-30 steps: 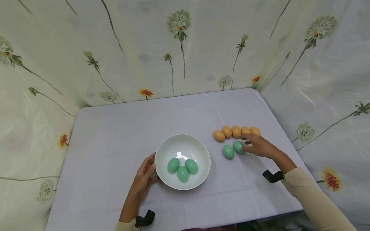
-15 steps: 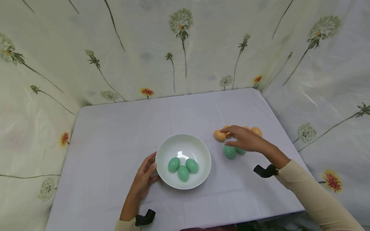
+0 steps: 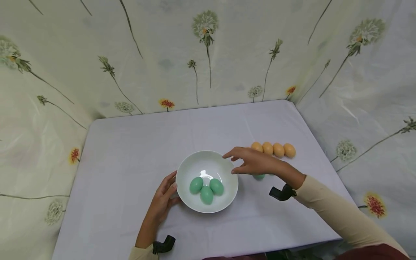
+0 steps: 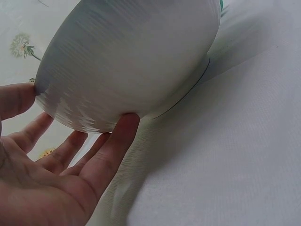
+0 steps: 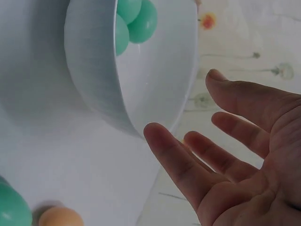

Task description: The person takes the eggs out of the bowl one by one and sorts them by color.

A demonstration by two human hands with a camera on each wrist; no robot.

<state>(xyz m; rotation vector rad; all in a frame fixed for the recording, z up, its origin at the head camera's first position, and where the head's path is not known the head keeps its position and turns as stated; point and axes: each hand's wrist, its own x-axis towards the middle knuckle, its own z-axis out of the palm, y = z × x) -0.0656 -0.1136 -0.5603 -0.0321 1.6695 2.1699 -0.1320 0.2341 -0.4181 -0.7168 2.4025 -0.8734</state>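
A white bowl [image 3: 208, 159] stands on the table with 3 green eggs [image 3: 206, 195] inside. My left hand [image 3: 162, 198] touches the bowl's left side. In the left wrist view, its spread, fairly straight fingers [image 4: 110, 153] rest on the bowl's outer wall [image 4: 136, 52], with the thumb near the rim. My right hand [image 3: 253, 160] hovers by the bowl's right rim, fingers apart and holding nothing. In the right wrist view, its palm [image 5: 254, 188] faces the bowl [image 5: 89, 61]. A green egg [image 3: 259, 177] shows partly beneath the right hand; other eggs there are hidden.
Several orange eggs [image 3: 278, 150] lie in a row right of the bowl, behind the right forearm and hand. White cloth covers the table [image 3: 136, 151]. Flower-printed curtains [image 3: 162, 47] hang along its back and sides. Each wrist wears a black camera mount [image 3: 282, 193].
My right hand has moved left from a green egg, over the orange eggs, to the bowl's right rim. It carries nothing. The left hand and bowl have stayed put.
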